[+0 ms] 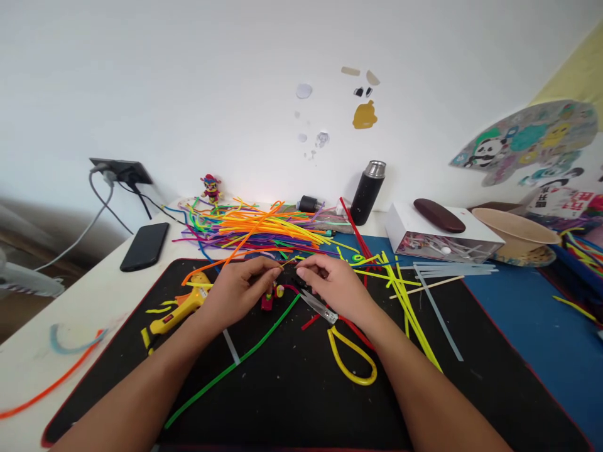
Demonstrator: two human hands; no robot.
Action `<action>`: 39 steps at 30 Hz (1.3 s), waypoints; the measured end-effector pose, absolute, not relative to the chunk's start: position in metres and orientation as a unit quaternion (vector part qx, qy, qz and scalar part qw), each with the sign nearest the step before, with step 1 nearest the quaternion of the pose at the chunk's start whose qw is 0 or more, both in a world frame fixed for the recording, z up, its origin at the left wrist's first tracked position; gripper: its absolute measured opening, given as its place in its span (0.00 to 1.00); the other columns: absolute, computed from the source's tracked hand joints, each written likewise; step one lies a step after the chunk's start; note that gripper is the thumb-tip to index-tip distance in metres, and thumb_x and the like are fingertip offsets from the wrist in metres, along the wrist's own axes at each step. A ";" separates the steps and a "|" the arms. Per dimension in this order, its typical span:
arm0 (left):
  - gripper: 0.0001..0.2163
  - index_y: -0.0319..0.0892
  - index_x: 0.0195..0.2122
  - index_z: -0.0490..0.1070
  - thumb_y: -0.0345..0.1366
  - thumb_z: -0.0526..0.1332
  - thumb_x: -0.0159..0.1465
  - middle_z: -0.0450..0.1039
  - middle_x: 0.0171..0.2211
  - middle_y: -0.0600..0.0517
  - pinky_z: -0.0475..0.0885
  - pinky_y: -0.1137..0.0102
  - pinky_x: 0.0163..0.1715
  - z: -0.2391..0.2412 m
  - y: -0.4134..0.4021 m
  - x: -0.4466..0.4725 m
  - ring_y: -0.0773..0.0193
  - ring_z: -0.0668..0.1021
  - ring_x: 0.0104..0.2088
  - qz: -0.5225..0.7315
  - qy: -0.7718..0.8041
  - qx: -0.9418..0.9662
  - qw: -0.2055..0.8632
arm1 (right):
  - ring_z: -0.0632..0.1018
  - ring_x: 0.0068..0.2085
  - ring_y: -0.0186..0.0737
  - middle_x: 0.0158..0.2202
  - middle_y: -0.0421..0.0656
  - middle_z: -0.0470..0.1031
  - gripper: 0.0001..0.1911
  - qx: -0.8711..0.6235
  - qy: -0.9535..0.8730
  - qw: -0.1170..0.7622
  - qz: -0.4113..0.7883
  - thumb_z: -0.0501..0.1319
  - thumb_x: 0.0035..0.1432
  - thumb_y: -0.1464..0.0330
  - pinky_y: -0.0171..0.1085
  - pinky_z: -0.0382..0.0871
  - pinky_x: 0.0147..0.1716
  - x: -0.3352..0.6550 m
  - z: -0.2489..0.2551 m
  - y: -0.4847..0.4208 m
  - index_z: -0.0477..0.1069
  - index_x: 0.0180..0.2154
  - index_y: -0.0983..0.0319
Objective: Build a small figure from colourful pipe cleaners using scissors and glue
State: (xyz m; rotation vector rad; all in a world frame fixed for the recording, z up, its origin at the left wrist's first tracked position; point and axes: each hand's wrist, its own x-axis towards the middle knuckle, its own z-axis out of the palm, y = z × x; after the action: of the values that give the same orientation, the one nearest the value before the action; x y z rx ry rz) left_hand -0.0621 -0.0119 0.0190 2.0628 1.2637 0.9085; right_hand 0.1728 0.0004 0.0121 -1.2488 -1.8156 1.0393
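Note:
My left hand [245, 285] and my right hand [333, 287] face each other above the black mat [282, 402], each with thumb and forefinger pinched. A thin yellowish pipe cleaner [289, 262] runs between the fingertips, one end in each pinch. Below them sits a small magenta-and-yellow piece [267, 302], partly covered by my left hand. Scissors with yellow handles [352, 367] lie just under my right hand. A yellow glue gun [179, 312] rests left of my left hand. One long green pipe cleaner [257, 345] crosses the mat, passing by a clear glue stick [232, 347].
A heap of colourful pipe cleaners [268, 229] lies at the back. Yellow strips [409, 307] and clear glue sticks [443, 314] are on the right. Around stand a black flask [369, 193], a white box [400, 229], a phone [144, 247] and a small figurine [211, 187].

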 end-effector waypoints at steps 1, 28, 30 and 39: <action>0.14 0.42 0.40 0.78 0.46 0.59 0.73 0.79 0.27 0.54 0.70 0.73 0.28 0.022 -0.014 -0.061 0.66 0.77 0.25 0.344 0.467 0.748 0.323 | 0.75 0.28 0.36 0.33 0.42 0.81 0.12 -0.467 -0.687 0.352 0.432 0.65 0.66 0.60 0.35 0.66 0.29 0.170 0.011 -0.001 0.81 0.44 0.60; 0.18 0.45 0.55 0.80 0.49 0.62 0.72 0.85 0.46 0.48 0.76 0.67 0.48 0.033 -0.029 -0.053 0.57 0.83 0.45 0.235 0.363 0.759 0.486 | 0.75 0.22 0.31 0.24 0.37 0.74 0.17 -0.360 -0.449 0.491 0.654 0.74 0.55 0.56 0.27 0.63 0.17 0.168 0.026 -0.004 0.75 0.33 0.62; 0.19 0.48 0.60 0.78 0.46 0.63 0.72 0.84 0.51 0.47 0.75 0.65 0.51 0.038 -0.035 -0.051 0.55 0.83 0.49 0.213 0.324 0.785 0.483 | 0.77 0.22 0.32 0.25 0.38 0.75 0.17 -0.351 -0.420 0.503 0.669 0.74 0.54 0.57 0.27 0.62 0.16 0.172 0.027 -0.002 0.74 0.32 0.62; 0.16 0.44 0.49 0.82 0.48 0.62 0.72 0.85 0.40 0.47 0.77 0.70 0.40 0.045 -0.033 -0.058 0.59 0.83 0.38 0.250 0.359 0.781 0.447 | 0.72 0.15 0.29 0.24 0.37 0.76 0.17 -0.309 -0.392 0.438 0.748 0.74 0.54 0.59 0.26 0.58 0.11 0.169 0.025 -0.004 0.72 0.33 0.62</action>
State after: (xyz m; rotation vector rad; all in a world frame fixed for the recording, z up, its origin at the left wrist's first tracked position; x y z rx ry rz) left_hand -0.0580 -0.0333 0.0446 1.9330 0.8878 0.6194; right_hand 0.1694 -0.0035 0.0248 -0.7685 -0.9755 1.8591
